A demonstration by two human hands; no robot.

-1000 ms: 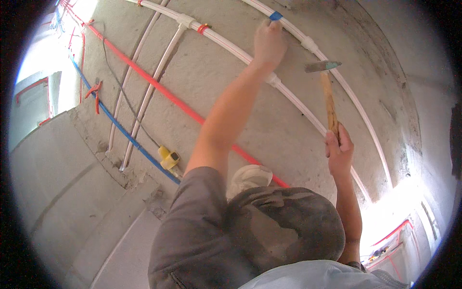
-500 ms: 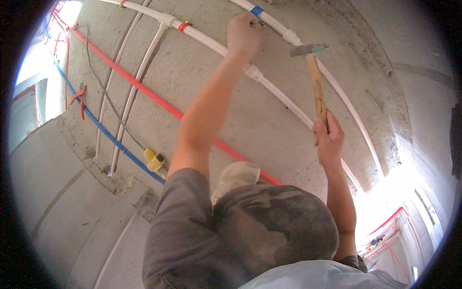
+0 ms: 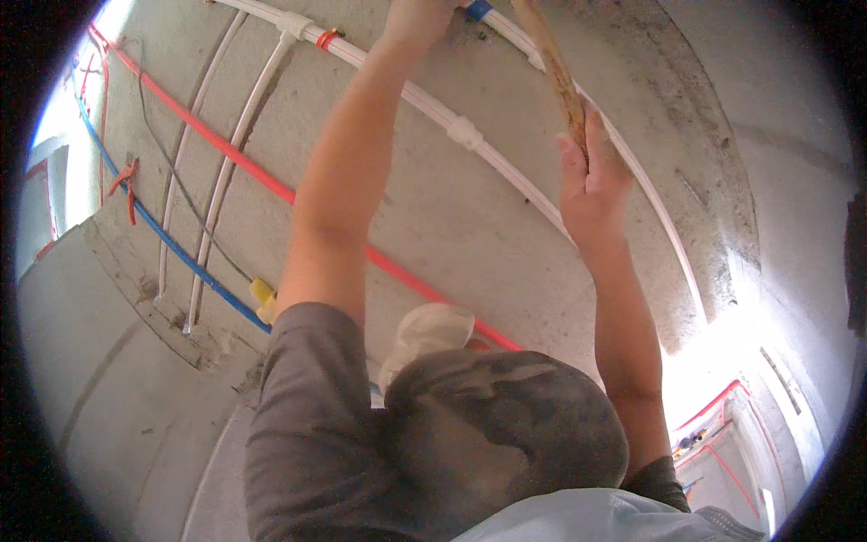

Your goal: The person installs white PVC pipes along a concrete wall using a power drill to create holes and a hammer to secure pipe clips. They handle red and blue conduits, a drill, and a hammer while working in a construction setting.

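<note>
My right hand (image 3: 593, 194) grips the wooden handle of a hammer (image 3: 555, 68), whose head is cut off by the upper edge. My left hand (image 3: 417, 20) is raised at the top edge, beside a blue band (image 3: 479, 11) on a white pipe (image 3: 515, 36) fixed to the concrete surface (image 3: 452, 208); its fingertips are cut off and blurred, so what they hold cannot be made out. A second white pipe (image 3: 519, 176) with sockets and a red clip (image 3: 327, 41) runs below the hands.
A red pipe (image 3: 235, 154) and a blue pipe (image 3: 203, 275) cross the surface. Red pliers (image 3: 128, 185) hang by the blue one, near a grey cable and a yellow device (image 3: 264, 298). A camouflage cap (image 3: 506, 434) fills the lower middle. A grey wall (image 3: 108, 379) borders the left.
Both hands have moved up and leftward in the picture. The hammer has risen until its head is out of frame. The background has shifted left as well.
</note>
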